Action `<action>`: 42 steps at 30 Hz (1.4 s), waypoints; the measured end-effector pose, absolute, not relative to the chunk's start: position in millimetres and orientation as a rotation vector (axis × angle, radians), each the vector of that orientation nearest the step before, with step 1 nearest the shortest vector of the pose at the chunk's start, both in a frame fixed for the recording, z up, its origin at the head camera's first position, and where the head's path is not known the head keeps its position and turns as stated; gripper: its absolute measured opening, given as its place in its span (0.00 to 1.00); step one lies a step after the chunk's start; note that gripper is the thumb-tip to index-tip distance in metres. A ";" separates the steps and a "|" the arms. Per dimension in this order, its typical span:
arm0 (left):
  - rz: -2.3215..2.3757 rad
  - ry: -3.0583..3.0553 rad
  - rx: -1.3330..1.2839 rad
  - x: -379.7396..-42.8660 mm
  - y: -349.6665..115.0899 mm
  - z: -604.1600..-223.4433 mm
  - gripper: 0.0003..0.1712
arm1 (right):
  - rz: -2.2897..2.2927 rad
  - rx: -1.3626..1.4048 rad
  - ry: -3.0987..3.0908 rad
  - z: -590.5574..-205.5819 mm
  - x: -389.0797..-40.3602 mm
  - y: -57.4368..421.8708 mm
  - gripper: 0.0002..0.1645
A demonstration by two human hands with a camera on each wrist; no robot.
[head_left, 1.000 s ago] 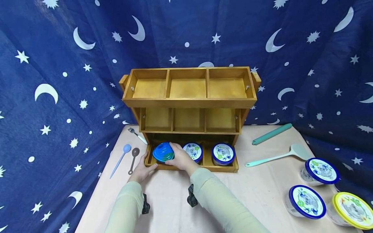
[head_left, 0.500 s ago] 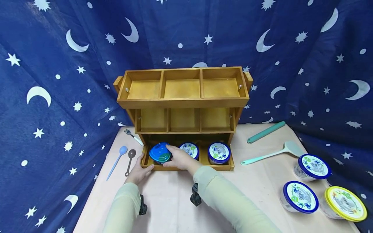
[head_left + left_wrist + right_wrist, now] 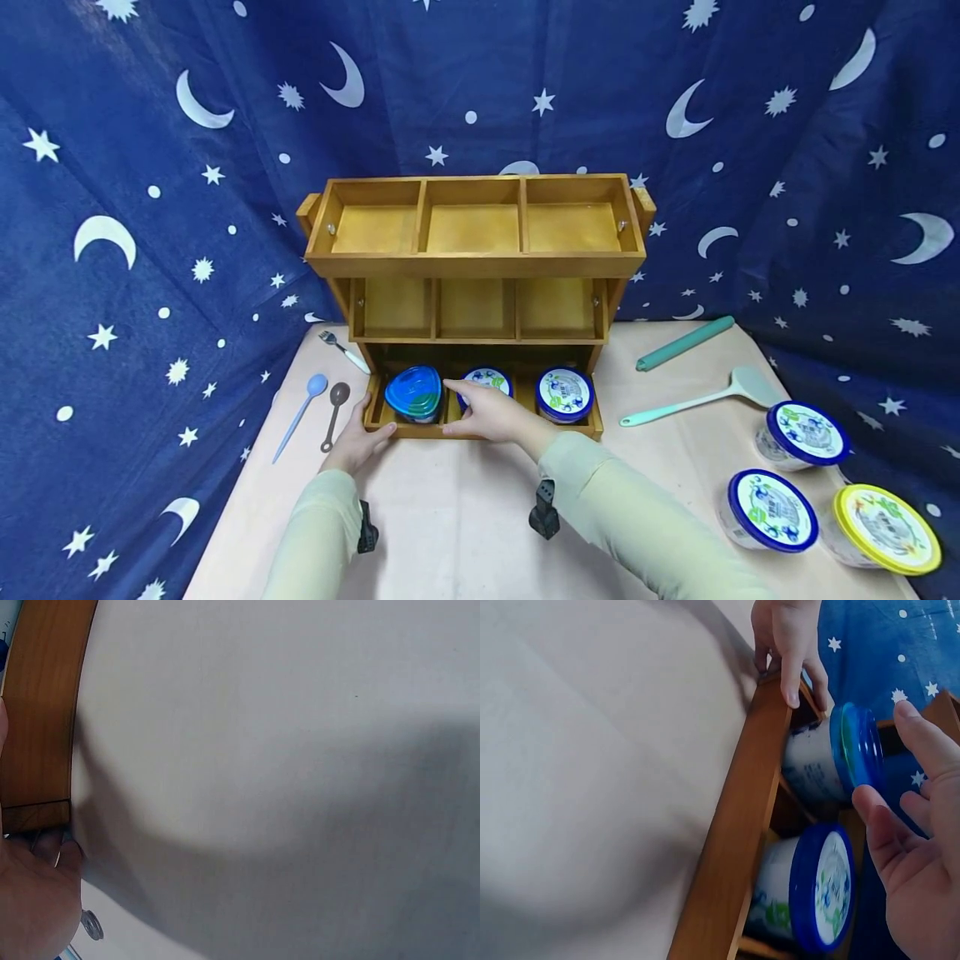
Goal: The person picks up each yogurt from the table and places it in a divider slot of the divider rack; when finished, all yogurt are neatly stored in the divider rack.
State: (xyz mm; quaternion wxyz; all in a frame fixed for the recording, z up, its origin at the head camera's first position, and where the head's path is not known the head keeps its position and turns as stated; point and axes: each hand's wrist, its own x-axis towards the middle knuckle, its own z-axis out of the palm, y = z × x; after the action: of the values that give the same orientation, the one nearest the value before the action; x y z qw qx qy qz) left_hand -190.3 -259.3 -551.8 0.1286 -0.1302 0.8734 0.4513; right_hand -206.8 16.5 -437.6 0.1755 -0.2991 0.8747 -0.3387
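Observation:
The wooden tiered box [image 3: 480, 265] stands opened out, with three tubs in its bottom row. In the left compartment is a tub [image 3: 810, 766] topped by a glossy blue and green rounded piece [image 3: 415, 392]. My right hand [image 3: 498, 414] is just right of it, fingers spread and holding nothing, partly over the middle blue-lidded tub [image 3: 802, 889]. Another blue-lidded tub [image 3: 565, 393] fills the right compartment. My left hand [image 3: 358, 437] grips the box's front left corner, thumb at the front and fingers round the side.
Left of the box lie a fork [image 3: 345, 352], a blue spoon [image 3: 300, 417] and a brown spoon [image 3: 335, 415]. To the right are a green roll [image 3: 685, 343] and a turner [image 3: 697, 402]. Two blue-lidded tubs [image 3: 772, 510] and a yellow-lidded tub [image 3: 885, 529] stand front right.
My right hand has let go of the blue-topped piece in the left compartment and drawn away to the right. My left hand stays at the box corner. The view shifted slightly.

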 end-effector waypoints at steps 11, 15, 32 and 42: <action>1.306 2.562 -0.334 -189.1 -258.9 -550.1 0.52 | -1.104 -0.756 2.482 -442.5 -205.2 54.6 0.44; 1.299 2.568 -0.340 -187.6 -258.2 -549.9 0.52 | -1.153 -0.736 2.483 -441.3 -206.2 69.8 0.44; 1.221 2.582 -0.299 -189.2 -262.6 -546.7 0.54 | -1.252 -0.501 2.609 -456.1 -206.1 145.3 0.41; 1.325 2.552 -0.321 -193.5 -260.3 -554.9 0.54 | -1.277 -0.360 2.720 -455.8 -203.7 185.6 0.39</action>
State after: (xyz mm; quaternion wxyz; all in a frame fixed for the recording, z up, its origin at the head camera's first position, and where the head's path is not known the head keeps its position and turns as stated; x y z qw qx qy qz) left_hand -193.5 -260.3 -554.9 0.1236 -0.1099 0.8752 0.4545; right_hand -203.7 185.6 -455.8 0.0577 -0.1186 0.8973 -0.4212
